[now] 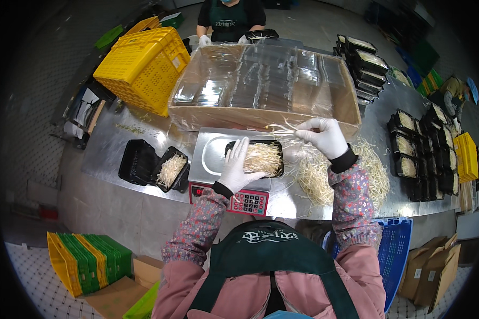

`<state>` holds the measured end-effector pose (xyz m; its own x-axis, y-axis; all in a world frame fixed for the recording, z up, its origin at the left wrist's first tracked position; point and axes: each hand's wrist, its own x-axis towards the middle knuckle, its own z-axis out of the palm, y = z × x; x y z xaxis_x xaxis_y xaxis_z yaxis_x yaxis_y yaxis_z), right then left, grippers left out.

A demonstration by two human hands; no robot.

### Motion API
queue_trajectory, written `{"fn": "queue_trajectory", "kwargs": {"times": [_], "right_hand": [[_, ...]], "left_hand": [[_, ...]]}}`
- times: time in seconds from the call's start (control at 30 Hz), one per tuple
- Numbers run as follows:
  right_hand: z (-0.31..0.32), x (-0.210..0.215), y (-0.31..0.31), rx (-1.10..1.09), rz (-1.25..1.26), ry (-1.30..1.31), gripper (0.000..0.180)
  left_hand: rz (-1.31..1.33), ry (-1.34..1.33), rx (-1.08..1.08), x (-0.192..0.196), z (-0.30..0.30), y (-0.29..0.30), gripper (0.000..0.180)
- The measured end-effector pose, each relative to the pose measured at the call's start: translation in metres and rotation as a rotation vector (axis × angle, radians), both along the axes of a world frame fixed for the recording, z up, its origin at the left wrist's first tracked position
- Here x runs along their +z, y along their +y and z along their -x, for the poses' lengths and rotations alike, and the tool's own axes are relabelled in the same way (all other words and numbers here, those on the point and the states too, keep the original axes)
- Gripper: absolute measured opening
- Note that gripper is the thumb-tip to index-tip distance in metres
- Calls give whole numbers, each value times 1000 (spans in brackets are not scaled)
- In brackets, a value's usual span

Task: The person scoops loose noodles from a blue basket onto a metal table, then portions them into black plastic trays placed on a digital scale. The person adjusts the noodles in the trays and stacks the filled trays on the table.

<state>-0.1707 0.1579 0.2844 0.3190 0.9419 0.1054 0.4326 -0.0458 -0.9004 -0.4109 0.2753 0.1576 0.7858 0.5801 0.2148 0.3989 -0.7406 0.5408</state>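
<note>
Looking down, we find thin, pale sprouts (pixel 266 158) heaped in a glossy black tray (pixel 281 159) on a smooth metal scale (pixel 210 143). The tray's left end lies under our white-gloved left hand (pixel 236 167), straight fingers and thumb spread wide. Our right hand (pixel 325 139), arm reaching forward over a tangled pile (pixel 314 181), pinches a few strands (pixel 283 128).

Both forearms (pixel 198 220) reach forward; the left hand (pixel 236 167) lies palm down, fingers (pixel 241 149) extended (thumb spread rightward), while the right hand (pixel 325 139) points leftward, fingertips pinched.
</note>
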Motion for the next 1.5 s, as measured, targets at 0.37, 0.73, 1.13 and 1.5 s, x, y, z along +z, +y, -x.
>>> {"fn": "queue_trajectory", "kwargs": {"times": [0.37,0.73,1.13,1.5], "right_hand": [[40,-113,33,81,-85,-428,27],[105,-173,41,-95,182,-560,56],[18,-134,-53,-359,-382,-366,44],[-22,-231,-207,-390,688,-603,103]], "left_hand": [[445,-328,194,0,55,1,105],[-251,48,-228,-18,-20,16,72],[-135,175,-202,-16,-19,23,90],[139,19,-682,22,-71,-97,90]]}}
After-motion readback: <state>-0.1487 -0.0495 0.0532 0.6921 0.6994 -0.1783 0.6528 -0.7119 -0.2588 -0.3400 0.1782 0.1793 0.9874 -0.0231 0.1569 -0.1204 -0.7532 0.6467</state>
